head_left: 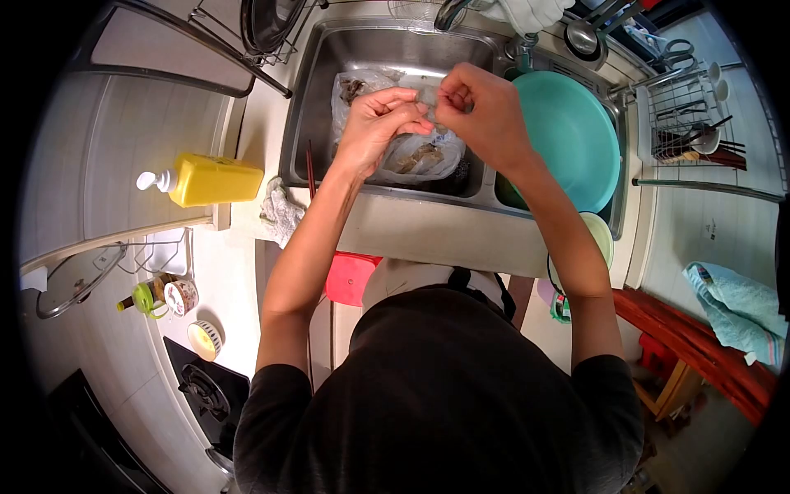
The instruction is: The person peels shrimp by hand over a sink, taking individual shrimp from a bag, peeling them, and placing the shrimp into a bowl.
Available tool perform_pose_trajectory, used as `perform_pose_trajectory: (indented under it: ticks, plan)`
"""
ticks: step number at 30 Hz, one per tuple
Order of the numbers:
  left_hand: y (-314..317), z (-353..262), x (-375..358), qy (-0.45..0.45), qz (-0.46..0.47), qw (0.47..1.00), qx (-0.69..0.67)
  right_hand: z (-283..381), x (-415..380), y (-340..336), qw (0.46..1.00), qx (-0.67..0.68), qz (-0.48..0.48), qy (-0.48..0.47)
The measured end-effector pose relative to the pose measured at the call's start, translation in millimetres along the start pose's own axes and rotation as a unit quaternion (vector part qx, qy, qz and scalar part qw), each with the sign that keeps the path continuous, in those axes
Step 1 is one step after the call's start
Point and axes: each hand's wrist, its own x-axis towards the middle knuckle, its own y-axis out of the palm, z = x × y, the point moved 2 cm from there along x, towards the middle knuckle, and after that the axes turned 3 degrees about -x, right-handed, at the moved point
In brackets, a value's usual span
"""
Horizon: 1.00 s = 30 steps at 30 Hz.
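Observation:
Over the left basin of the steel sink [313, 107], my left hand [380, 128] and my right hand [487, 115] are raised close together, fingertips pinched. Between them shows a small, pale, translucent piece [428, 97], too blurred to name; both hands seem to grip it. Beneath, a clear plastic bag [448, 156] lies in the basin with brownish-grey pieces inside. Another crumpled part of clear plastic [339, 95] with dark bits sits behind my left hand. A large turquoise basin [572, 140] rests over the right side of the sink, beside my right wrist.
A yellow pump bottle [218, 179] and a crumpled cloth [282, 212] lie left of the sink. Chopsticks [310, 169] lean at its left edge. The faucet [449, 15] is behind; a utensil rack [683, 123] stands right. A gas stove [206, 391] is lower left.

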Motion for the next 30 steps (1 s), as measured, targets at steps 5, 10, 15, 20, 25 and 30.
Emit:
perform_pose_trajectory:
  ticks: [5,10,15,20,25,30]
  plan:
    - [-2,-3,-2,0.004,0.02,0.999,-0.043,-15,-4,-4,0.995,0.047,0.008,0.088]
    - [11,-18,-6,0.069,0.007,0.987,0.148,-16,-6,-13,0.959,0.24,0.033,0.147]
    - [26,-26,-10,0.183,-0.013,0.931,0.317,-12,-15,-3,0.935,0.314,0.042,0.16]
    - [37,-39,-16,0.251,-0.012,0.861,0.443,-14,-14,-4,0.918,0.328,0.043,0.22]
    - [39,-39,-16,0.35,0.014,0.783,0.514,-17,-15,-3,0.881,0.388,0.042,0.269]
    - [42,-38,-16,0.358,0.018,0.76,0.541,-21,-17,-1,0.87,0.401,0.043,0.283]
